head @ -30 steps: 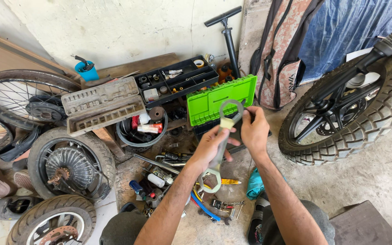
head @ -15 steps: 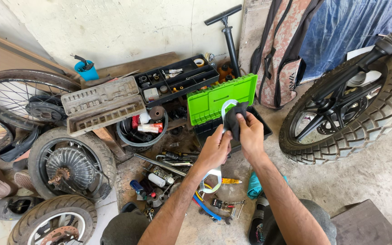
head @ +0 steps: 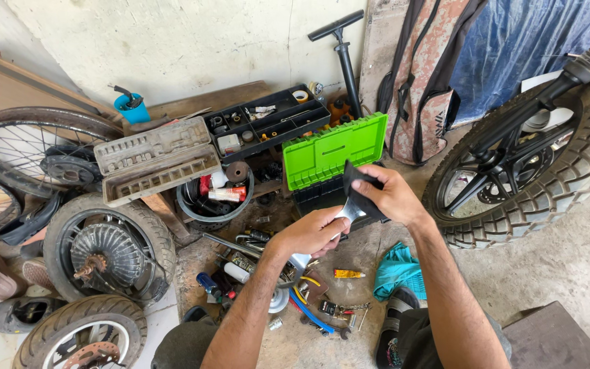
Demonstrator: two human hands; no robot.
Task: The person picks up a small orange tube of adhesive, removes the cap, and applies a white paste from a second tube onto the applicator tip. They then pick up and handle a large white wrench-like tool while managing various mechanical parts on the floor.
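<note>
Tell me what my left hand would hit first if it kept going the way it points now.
Probably the black cloth in the right hand: the left hand, gripping the flat grey metal wrench, points up-right at it. Depth is unclear.

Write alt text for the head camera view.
A left hand holds a flat metal wrench while the right hand presses a black cloth over its upper end, above a floor littered with tools, an open green toolbox and wheels.

We are seeing even, soft daylight filling the scene, with the far wall (head: 192,41) glowing brightest. Shadows are staying faint. Focus is holding sharp throughout, while the wide lens is bending the edges.
</note>
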